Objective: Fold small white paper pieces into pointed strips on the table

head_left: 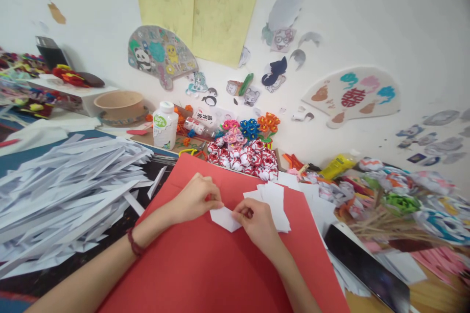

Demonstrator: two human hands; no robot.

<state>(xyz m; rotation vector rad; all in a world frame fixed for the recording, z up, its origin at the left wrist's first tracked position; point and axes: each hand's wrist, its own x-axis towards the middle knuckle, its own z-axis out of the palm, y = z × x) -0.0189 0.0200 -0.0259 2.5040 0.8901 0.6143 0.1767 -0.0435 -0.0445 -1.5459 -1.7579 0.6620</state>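
A small piece of white paper [224, 219] with angled edges is held just over a red sheet [205, 264]. My left hand [201, 195] pinches its upper left corner between thumb and fingers. At its right end, the fingers of my right hand [255, 217] are closed on the paper too. Whether the paper is folded double I cannot tell. Just behind my right hand, a loose stack of white paper pieces [275, 200] lies on the red sheet, partly hidden by that hand.
Folded paper strips [73, 195] are heaped at left. Behind the red sheet are red-and-white paper flowers [246, 156], scissors [193, 151] and a white bottle [165, 124]. A black phone [367, 266] lies at right, near a yellow bottle [338, 166] and paper-wrapped sticks [396, 215].
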